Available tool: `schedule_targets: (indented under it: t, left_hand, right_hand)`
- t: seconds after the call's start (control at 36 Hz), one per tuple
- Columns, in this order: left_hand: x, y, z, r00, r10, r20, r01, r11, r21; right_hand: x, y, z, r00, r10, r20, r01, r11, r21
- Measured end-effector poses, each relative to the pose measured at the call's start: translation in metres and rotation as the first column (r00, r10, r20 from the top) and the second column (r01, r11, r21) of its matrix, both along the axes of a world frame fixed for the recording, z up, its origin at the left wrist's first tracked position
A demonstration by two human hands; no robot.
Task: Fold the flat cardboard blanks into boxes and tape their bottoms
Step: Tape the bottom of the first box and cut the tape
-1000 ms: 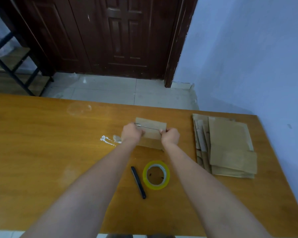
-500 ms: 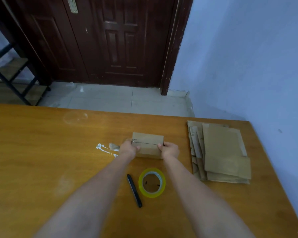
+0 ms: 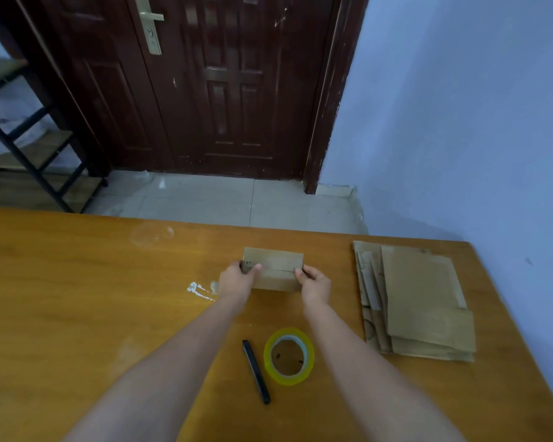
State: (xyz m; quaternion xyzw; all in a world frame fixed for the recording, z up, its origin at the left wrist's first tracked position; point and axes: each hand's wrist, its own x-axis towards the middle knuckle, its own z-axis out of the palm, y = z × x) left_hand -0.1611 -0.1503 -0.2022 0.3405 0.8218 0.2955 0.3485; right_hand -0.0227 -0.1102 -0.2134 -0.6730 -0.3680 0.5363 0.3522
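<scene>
1. The left hand (image 3: 237,280) and the right hand (image 3: 315,283) are apart, each gripping one end of a small folded cardboard box (image 3: 273,269), thumbs laid over the top face where the two flaps meet in a seam
2. The box sits between the hands on the counter (image 3: 77,298), its seamed face up; whether tape already covers that seam cannot be told
3. My reading is that the step in hand is closing the bottom flaps and holding them flush, with taping to follow
4. Nearer the person than the hands, between the two forearms, the yellow tape roll (image 3: 289,356) lies flat, and a black pen-like tool (image 3: 256,371) lies just beside it on the left-hand side
5. The next move likely calls for one hand to hold the flaps down while the other reaches back for the roll, pulls a strip and lays it along the seam; the flaps could spring open if the hold slackens
6. Out past the right hand, well apart from the box, a stack of flat cardboard blanks (image 3: 419,301) waits near the counter's edge
7. Just beyond the left hand's outer side, white smears (image 3: 200,290) mark the counter
</scene>
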Motion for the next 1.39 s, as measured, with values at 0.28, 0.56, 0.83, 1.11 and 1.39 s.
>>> schedule_targets:
  t: [0.28,0.56,0.83,1.11,1.39]
  left_hand:
    - [-0.010,0.010,0.017,0.981,0.168,0.098,-0.174,0.983,0.062]
    - [-0.025,0.017,0.020,0.961,0.220,0.167,-0.260,0.923,0.283]
    - [-0.045,0.019,0.003,0.767,0.239,0.596,-0.420,0.888,0.185]
    - [-0.081,0.023,-0.021,0.946,0.134,0.294,-0.175,0.978,0.117]
    - [-0.131,0.029,-0.053,0.857,0.319,0.406,-0.335,0.942,-0.033]
  right_hand:
    - [-0.009,0.010,0.008,0.993,0.088,0.074,-0.097,0.988,0.119]
    - [-0.016,0.029,0.018,0.989,0.137,0.052,-0.143,0.980,0.139]
    - [-0.030,0.042,0.005,0.946,0.222,-0.236,-0.218,0.975,0.043]
    - [-0.056,0.042,-0.015,0.934,0.352,-0.054,-0.354,0.935,-0.022]
    - [-0.109,0.039,-0.039,0.911,0.368,-0.185,-0.401,0.896,-0.192]
